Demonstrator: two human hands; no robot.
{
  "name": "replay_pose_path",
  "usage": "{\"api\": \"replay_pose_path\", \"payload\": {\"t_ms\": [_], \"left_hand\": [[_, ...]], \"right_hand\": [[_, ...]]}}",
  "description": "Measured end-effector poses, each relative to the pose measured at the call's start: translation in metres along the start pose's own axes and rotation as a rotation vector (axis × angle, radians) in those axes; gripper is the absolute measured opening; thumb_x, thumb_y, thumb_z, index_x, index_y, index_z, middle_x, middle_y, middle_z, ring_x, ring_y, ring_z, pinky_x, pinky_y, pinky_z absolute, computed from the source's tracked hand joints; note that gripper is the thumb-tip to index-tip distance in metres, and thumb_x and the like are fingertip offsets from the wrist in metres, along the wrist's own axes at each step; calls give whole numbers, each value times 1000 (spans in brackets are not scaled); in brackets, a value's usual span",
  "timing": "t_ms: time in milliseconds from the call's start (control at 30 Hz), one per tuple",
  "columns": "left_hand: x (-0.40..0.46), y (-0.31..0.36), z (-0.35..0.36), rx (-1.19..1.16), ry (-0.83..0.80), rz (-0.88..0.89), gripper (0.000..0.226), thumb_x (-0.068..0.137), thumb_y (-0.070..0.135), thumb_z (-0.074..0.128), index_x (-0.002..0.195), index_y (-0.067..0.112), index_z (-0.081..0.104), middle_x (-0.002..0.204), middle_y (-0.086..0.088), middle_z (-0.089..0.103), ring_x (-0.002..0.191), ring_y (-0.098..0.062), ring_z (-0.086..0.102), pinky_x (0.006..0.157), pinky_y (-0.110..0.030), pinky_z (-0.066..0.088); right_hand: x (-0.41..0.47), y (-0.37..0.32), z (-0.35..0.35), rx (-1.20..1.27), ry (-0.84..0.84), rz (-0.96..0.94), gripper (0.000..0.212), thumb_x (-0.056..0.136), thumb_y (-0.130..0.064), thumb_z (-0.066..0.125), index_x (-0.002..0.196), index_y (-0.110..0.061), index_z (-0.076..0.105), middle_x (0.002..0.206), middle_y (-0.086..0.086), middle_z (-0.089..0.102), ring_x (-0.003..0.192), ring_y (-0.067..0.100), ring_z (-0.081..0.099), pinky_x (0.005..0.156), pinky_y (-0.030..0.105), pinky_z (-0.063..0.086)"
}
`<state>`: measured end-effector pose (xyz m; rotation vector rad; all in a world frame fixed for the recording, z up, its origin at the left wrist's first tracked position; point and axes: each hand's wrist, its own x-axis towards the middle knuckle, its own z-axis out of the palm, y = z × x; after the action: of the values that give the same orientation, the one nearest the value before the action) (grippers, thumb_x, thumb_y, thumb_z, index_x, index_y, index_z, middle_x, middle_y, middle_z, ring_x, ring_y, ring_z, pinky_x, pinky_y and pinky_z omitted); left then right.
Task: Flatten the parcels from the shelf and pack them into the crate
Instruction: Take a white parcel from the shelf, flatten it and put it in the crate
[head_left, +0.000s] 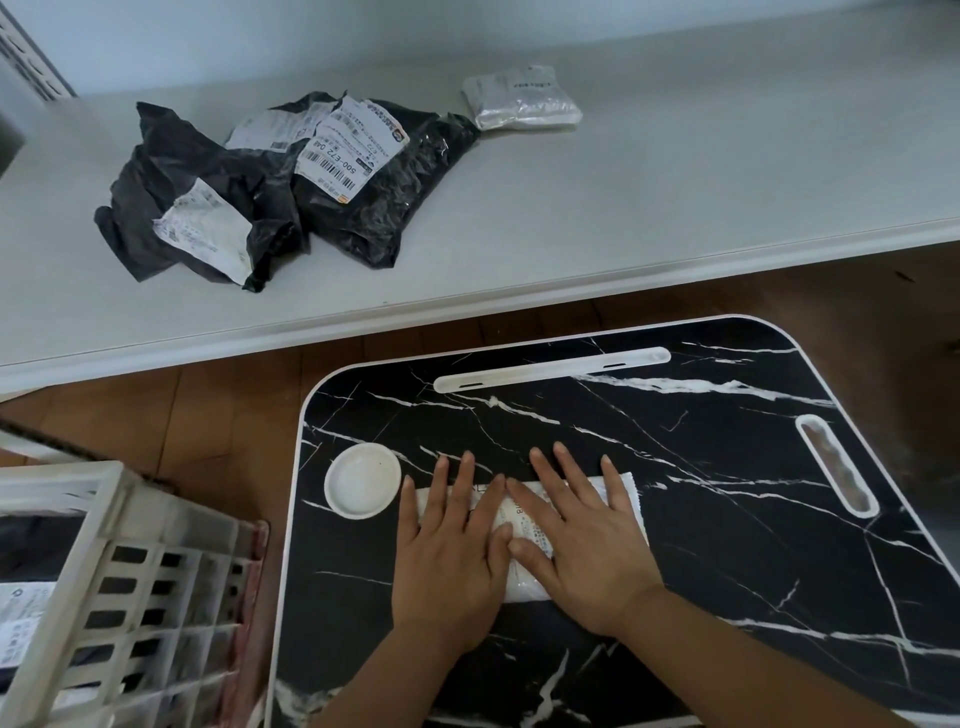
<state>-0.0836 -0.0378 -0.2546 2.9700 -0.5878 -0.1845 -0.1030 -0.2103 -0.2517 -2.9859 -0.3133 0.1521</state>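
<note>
Both hands, left hand (449, 551) and right hand (582, 540), press flat-fingered on the white plastic parcel (524, 525) atop the black marble-patterned worktop (701, 467); sweeping outward should expel air evenly.

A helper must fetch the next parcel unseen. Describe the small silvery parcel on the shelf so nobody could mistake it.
Look along the long pale shelf behind the black marble table. Near its back, right of the heap of crumpled black bags, lies the small silvery parcel. It is the only pale, neat, squarish one; its neighbours are dark, wrinkled and carry big white labels.
</note>
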Motion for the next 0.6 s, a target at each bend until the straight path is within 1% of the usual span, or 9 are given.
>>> {"api": "replay_pose_path", "payload": {"t_ms": [67, 133, 200, 300, 433, 533, 600], "left_hand": [[2, -2, 0, 19, -15, 10, 55, 101, 49, 11, 146, 28, 36, 156, -5, 28, 146, -26, 21, 111, -52, 14], [1, -8, -1, 57, -36, 58, 57, 100, 54, 14, 148, 28, 30, 157, -5, 27, 146, -25, 19, 111, -51, 14], [-3, -19, -3, 105, -76, 154, 64, 98, 61, 18, 150, 26, 27, 157, -5, 27, 146, -24, 18, 109, -50, 15], [-7, -33, -6, 180, -113, 251, 77, 92, 72, 23, 151, 23, 26, 156, -6, 29, 144, -23, 19, 108, -49, 18], [-7, -33, -8, 191, -161, 233, 86, 86, 80, 23, 149, 22, 29, 153, -7, 34, 142, -26, 30, 106, -49, 19], [-5, -30, -10, 177, -201, 210, 85, 85, 81, 23, 146, 23, 35, 152, -6, 38, 140, -26, 33, 106, -50, 20], [-4, -29, -12, 167, -223, 192, 83, 85, 81, 25, 143, 23, 40, 150, -5, 41, 140, -25, 32, 105, -49, 20]], "right_hand": [[1, 3, -2, -12, -23, -28, 61, 97, -66, 22, 145, -31, 39, 154, 2, 34, 146, 24, 23, 108, 56, 14], [0, 10, -4, -58, -44, -103, 68, 96, -69, 23, 149, -28, 31, 157, 4, 30, 146, 25, 20, 107, 55, 14], [-9, 22, -8, -117, -62, -162, 73, 94, -71, 24, 151, -25, 26, 159, 5, 25, 147, 25, 16, 106, 53, 15], [-23, 41, -11, -132, -77, -167, 76, 93, -73, 25, 152, -24, 26, 159, 3, 23, 147, 25, 11, 107, 51, 14], [-28, 43, -11, -99, -115, -124, 75, 92, -74, 22, 150, -26, 27, 158, -2, 24, 147, 23, 9, 109, 50, 9], [-25, 42, -12, -61, -144, -96, 75, 92, -75, 19, 149, -28, 26, 158, -4, 25, 146, 21, 6, 109, 50, 5], [-24, 40, -14, -66, -158, -79, 75, 91, -76, 17, 148, -28, 27, 156, -4, 29, 146, 21, 9, 109, 49, 6]]}}
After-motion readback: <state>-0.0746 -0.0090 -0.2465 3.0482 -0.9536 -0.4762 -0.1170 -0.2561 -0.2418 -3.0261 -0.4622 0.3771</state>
